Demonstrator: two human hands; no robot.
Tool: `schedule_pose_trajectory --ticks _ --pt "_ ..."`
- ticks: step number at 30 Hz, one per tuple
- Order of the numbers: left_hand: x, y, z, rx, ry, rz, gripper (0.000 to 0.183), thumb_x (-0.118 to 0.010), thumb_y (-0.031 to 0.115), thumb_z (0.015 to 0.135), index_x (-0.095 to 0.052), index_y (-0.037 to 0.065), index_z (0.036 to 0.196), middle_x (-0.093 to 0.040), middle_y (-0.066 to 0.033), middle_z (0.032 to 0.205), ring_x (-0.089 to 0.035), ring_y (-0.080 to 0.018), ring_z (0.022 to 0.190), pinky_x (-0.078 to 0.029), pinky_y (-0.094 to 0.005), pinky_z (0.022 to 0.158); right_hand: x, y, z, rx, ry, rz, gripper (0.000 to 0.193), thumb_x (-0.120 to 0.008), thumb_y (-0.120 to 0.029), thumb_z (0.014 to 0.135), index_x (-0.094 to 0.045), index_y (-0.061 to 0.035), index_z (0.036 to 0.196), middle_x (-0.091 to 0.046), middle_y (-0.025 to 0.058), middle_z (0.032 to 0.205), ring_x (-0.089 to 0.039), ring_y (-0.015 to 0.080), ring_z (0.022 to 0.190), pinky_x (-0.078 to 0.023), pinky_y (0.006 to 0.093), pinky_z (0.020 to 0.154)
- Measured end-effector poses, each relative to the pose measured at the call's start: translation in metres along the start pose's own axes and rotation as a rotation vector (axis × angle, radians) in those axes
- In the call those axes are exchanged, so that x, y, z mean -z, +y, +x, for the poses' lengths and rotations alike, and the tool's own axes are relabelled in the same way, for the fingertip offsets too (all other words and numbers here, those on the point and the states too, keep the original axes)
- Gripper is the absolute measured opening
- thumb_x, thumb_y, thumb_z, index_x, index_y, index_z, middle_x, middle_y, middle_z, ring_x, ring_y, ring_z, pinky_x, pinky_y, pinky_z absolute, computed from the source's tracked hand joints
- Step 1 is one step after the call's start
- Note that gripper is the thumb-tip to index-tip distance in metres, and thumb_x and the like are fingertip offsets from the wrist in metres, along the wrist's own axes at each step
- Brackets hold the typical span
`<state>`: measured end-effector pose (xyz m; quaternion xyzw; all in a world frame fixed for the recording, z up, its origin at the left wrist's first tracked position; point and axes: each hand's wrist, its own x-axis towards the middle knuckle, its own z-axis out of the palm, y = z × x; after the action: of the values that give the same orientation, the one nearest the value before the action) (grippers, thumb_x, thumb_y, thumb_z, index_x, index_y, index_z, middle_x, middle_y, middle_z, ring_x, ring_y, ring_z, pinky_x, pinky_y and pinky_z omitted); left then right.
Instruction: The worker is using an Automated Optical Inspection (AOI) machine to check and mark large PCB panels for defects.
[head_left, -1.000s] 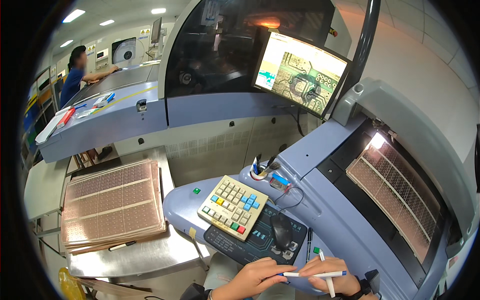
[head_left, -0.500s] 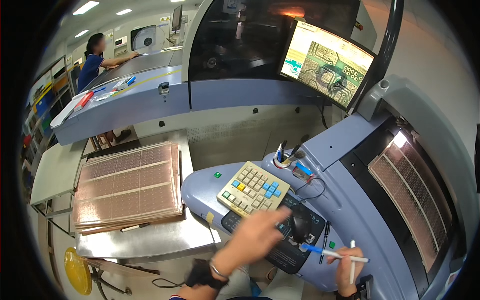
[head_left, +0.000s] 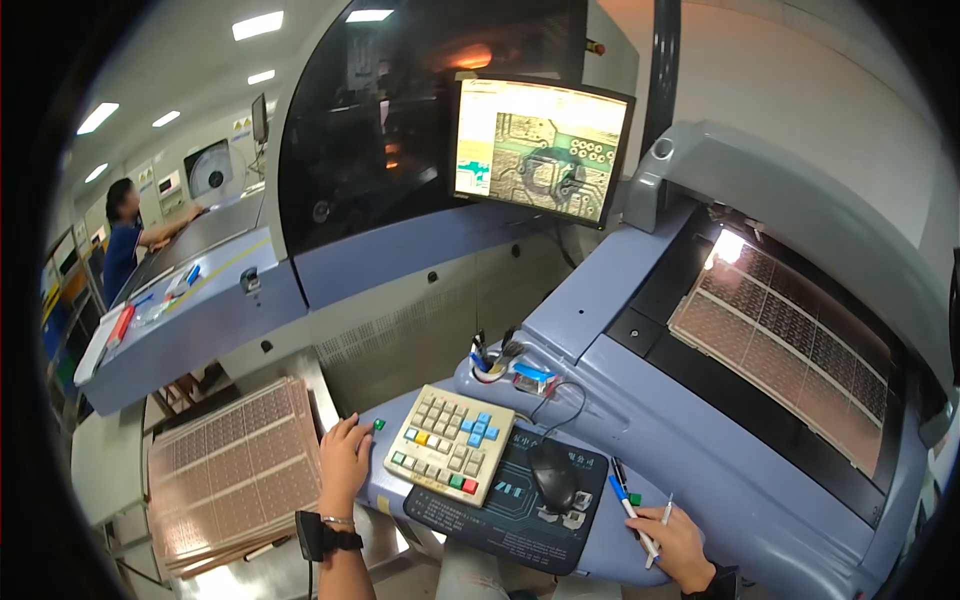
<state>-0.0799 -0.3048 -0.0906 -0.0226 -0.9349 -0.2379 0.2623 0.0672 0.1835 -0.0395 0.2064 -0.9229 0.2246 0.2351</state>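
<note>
My left hand (head_left: 345,458) rests on the left edge of the blue console, its fingers stretched out beside a small green button (head_left: 379,425). Nothing shows in it. Just to its right sits a beige keypad (head_left: 445,440) with coloured keys. Over the console's right part, my right hand (head_left: 678,548) grips a white marker with a blue end (head_left: 620,492) and a slim white pen (head_left: 667,510). A black pen (head_left: 618,468) lies by their tips. A black mouse (head_left: 551,478) sits on a dark printed mat (head_left: 505,535) between my hands.
A monitor (head_left: 545,150) shows a magnified circuit board. Copper-coloured panels (head_left: 235,465) are stacked on a metal table at left; another panel (head_left: 790,345) lies under the machine's lit hood. A pen cup (head_left: 490,368) stands behind the keypad. A person (head_left: 125,245) works far left.
My left hand has moved left from beside the mouse to the console's edge. The view has turned right. My right hand still holds the marker and pen, now angled differently.
</note>
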Motion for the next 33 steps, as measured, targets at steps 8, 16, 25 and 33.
schedule_pose_trajectory --ticks 8,16,25,33 --pt "-0.003 0.003 0.002 -0.036 -0.002 0.084 0.024 -0.064 0.022 0.089 -0.071 0.019 0.112 -0.06 -0.0116 0.129 -0.051 -0.0341 0.121 -0.036 -0.0465 0.104 -0.002 0.004 -0.008 -0.041 -0.045 0.007 0.037 -0.068 -0.001 0.071 -0.072 -0.0156 0.105 -0.07 0.0039 0.11 -0.064 0.0247 0.093 -0.048 0.0365 0.079" --pt "0.002 0.007 0.007 -0.009 -0.056 0.105 0.024 -0.066 0.021 0.087 -0.071 0.019 0.11 -0.06 -0.0101 0.124 -0.052 -0.0314 0.119 -0.038 -0.0456 0.102 -0.005 0.004 -0.004 -0.045 -0.057 0.024 0.035 -0.069 -0.002 0.073 -0.072 -0.0156 0.105 -0.069 0.0044 0.112 -0.064 0.0252 0.094 -0.048 0.0366 0.08" --pt "0.0 0.016 0.002 0.057 0.015 0.057 0.024 -0.064 0.021 0.087 -0.071 0.019 0.11 -0.06 -0.0108 0.126 -0.051 -0.0321 0.12 -0.035 -0.0452 0.104 -0.003 0.007 -0.006 -0.027 -0.034 0.032 0.035 -0.067 -0.002 0.074 -0.074 -0.018 0.104 -0.069 0.0053 0.113 -0.064 0.0259 0.094 -0.049 0.037 0.079" --pt "-0.001 0.018 0.004 0.08 0.015 0.056 0.028 -0.063 0.022 0.088 -0.071 0.02 0.115 -0.061 -0.0088 0.126 -0.052 -0.0308 0.121 -0.037 -0.0428 0.104 -0.001 0.008 -0.008 -0.064 0.062 0.012 0.04 -0.065 0.003 0.074 -0.073 -0.0178 0.108 -0.066 0.0098 0.122 -0.063 0.0236 0.096 -0.048 0.0353 0.08"
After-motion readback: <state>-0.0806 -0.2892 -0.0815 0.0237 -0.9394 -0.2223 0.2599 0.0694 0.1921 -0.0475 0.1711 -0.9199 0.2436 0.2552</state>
